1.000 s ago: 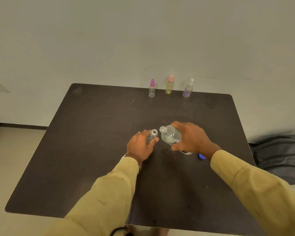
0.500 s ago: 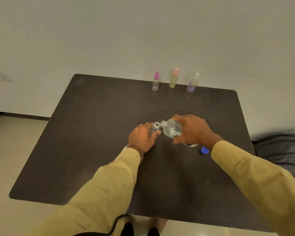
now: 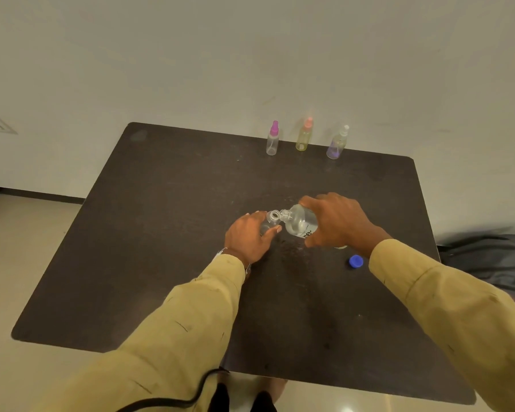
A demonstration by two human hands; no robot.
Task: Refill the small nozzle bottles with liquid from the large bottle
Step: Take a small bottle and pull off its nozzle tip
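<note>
Large bottle (image 3: 300, 223), half hidden by gripping right hand (image 3: 336, 223), meets small bottle (image 3: 270, 219) clasped in left hand (image 3: 249, 237).

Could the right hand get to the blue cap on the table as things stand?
Probably not at once: the right hand is wrapped around the tilted large bottle. The blue cap lies uncovered just beside that wrist, so the path looks free once the bottle is set down.
</note>
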